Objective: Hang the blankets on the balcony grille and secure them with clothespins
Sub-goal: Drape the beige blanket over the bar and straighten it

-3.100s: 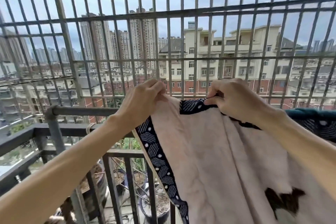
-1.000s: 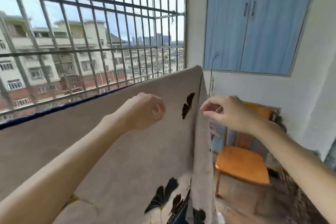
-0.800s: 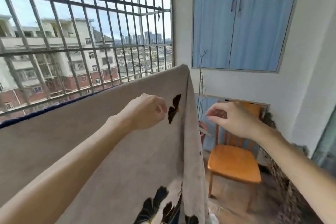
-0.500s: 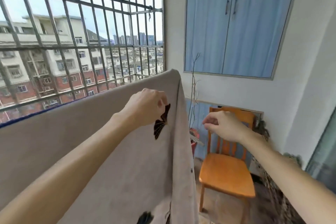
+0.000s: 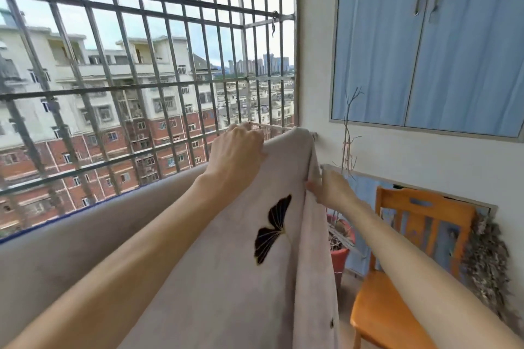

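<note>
A beige blanket (image 5: 226, 278) with black leaf prints hangs over the rail of the balcony grille (image 5: 158, 71), reaching to the grille's right end by the wall. My left hand (image 5: 238, 156) grips the blanket's top fold near its right corner. My right hand (image 5: 330, 190) pinches the blanket's hanging right edge a little lower. A dark blue border shows along the blanket's far side at the left. No clothespins are in sight.
An orange wooden chair (image 5: 397, 278) stands to the right against the white wall. A red flowerpot (image 5: 340, 249) with dry twigs sits between the blanket and the chair. Blue cabinet doors (image 5: 425, 42) are on the wall above. Dried plants hang at the far right.
The view has swung from the blanket's left end to its right end. Both hands moved up to the right corner and closed on the blanket's fold and side edge.
</note>
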A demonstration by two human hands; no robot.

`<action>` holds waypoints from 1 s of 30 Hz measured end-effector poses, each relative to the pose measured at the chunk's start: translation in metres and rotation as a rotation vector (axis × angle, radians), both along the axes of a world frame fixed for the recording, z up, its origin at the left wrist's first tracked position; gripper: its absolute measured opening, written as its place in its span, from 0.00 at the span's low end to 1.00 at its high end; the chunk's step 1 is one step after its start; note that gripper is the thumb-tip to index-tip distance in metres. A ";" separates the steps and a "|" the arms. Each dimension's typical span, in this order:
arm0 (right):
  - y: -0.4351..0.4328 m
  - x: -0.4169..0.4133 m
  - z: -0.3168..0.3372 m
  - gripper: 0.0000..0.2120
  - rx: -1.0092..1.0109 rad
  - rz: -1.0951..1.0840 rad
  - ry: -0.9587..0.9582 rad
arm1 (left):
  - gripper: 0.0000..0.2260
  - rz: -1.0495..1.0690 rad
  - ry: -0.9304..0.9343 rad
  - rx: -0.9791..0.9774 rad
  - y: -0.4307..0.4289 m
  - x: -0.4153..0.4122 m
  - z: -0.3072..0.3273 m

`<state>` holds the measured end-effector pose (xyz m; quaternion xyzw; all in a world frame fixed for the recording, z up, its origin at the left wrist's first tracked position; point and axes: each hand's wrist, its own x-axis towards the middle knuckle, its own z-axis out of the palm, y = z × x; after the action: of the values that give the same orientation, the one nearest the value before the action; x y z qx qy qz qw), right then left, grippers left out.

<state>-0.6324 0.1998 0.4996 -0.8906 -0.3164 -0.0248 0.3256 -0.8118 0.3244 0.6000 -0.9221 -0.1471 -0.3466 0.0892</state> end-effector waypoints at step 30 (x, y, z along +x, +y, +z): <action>0.030 0.057 0.157 0.19 0.662 0.276 -0.414 | 0.05 0.294 -0.323 -0.077 0.014 -0.063 0.078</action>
<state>-0.5755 0.2294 0.6570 -0.6631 -0.4667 -0.2601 0.5242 -0.8752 0.3380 0.6778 -0.8259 -0.3056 -0.4672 0.0789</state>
